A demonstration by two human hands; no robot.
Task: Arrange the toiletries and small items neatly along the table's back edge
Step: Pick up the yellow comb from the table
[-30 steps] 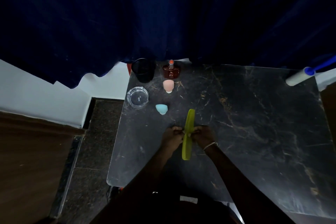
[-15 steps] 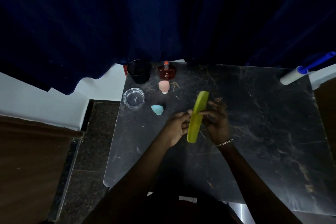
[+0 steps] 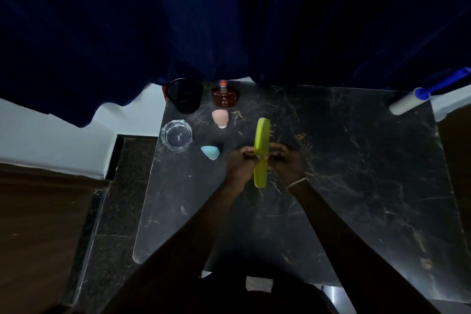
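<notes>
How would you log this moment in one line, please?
left hand: grips comb | right hand: grips comb | comb: held over table | back edge: cup, bottle

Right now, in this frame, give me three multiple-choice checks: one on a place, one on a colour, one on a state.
1. The lint roller is at the table's: A) back-right corner B) front-left corner C) centre.
2. The comb is: A) pink B) yellow-green C) white.
3. The comb is: A) lying untouched B) gripped by both hands C) snapped in two.
Answers: 1 A, its white roll sits at the far right corner. 2 B, it shows bright yellow-green against the dark table. 3 B, the left hand and right hand curl round its middle.
</notes>
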